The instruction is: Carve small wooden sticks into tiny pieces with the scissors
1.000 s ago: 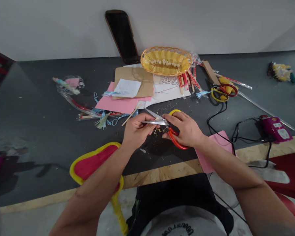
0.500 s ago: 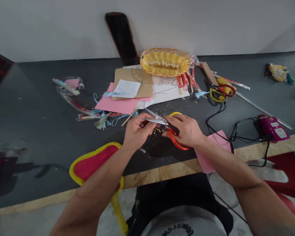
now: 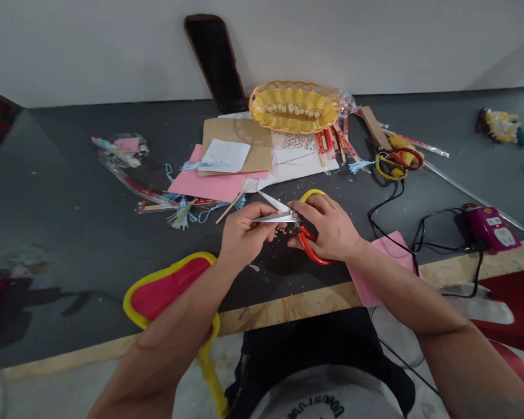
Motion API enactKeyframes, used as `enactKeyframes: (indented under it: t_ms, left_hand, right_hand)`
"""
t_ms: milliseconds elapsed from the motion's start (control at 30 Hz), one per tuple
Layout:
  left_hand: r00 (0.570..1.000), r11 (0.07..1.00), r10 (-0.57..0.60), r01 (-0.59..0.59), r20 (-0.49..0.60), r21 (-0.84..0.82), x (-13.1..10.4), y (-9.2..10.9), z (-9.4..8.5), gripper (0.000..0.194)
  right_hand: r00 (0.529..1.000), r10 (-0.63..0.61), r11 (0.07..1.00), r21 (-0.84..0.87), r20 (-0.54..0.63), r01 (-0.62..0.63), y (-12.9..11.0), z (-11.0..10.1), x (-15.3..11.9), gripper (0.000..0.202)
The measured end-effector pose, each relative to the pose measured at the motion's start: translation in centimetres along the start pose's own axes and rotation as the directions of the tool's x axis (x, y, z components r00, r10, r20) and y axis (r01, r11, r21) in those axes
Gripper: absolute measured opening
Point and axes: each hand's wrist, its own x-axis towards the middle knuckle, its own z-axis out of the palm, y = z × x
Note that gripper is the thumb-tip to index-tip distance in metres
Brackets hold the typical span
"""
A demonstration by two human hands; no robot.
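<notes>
My right hand (image 3: 332,227) is wrapped round the handles of scissors (image 3: 309,241), one handle yellow and one red-orange. The silver blades are parted and point left, toward my left hand (image 3: 245,230). The fingers of my left hand are pinched together at the blades, on something too small to make out. Pale crumbs (image 3: 282,231) lie on the dark table (image 3: 70,233) under the hands. Beyond my left hand are a thin wooden stick (image 3: 233,203) and blue and green tassels (image 3: 183,215).
A yellow basket (image 3: 294,119), papers (image 3: 227,131) and a leaning phone (image 3: 216,61) stand at the back. Right are another pair of scissors (image 3: 413,158), cables and a purple box (image 3: 493,228). A red and yellow fan-shaped object (image 3: 170,285) lies under my left forearm.
The scissor blades and handles are spread a little wider than before. Both hands have stayed in nearly the same place, and the view has shifted slightly.
</notes>
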Motion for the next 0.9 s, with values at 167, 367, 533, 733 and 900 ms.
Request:
enactKeyframes:
  t_ms: [167, 367, 533, 733, 900]
  left_hand:
    - [1.0, 1.0, -0.008, 0.008, 0.016, -0.015, 0.09, -0.03, 0.01, 0.009]
    - [0.999, 0.999, -0.041, 0.041, 0.016, -0.032, 0.16, -0.31, 0.0, 0.012]
    - [0.998, 0.995, -0.063, 0.064, 0.014, -0.075, 0.15, -0.42, 0.04, 0.016]
    - [0.997, 0.989, -0.076, 0.073, -0.019, -0.132, -0.07, -0.21, 0.35, 0.023]
    - [0.998, 0.999, 0.009, -0.012, -0.054, -0.044, -0.42, 0.32, 0.51, 0.023]
  right_hand:
    - [1.0, -0.016, 1.0, 0.021, 0.002, 0.016, 0.17, 0.15, -0.01, 0.072]
    - [0.999, -0.041, 0.998, 0.042, -0.018, 0.042, 0.24, 0.19, 0.02, 0.064]
    - [1.0, -0.006, 1.0, -0.031, -0.018, 0.006, -0.22, -0.09, -0.21, 0.059]
    - [1.0, 0.011, 1.0, -0.004, 0.014, -0.011, -0.38, -0.36, -0.25, 0.061]
    - [0.998, -0.034, 0.992, 0.125, 0.046, 0.028, -0.03, -0.57, -0.12, 0.063]
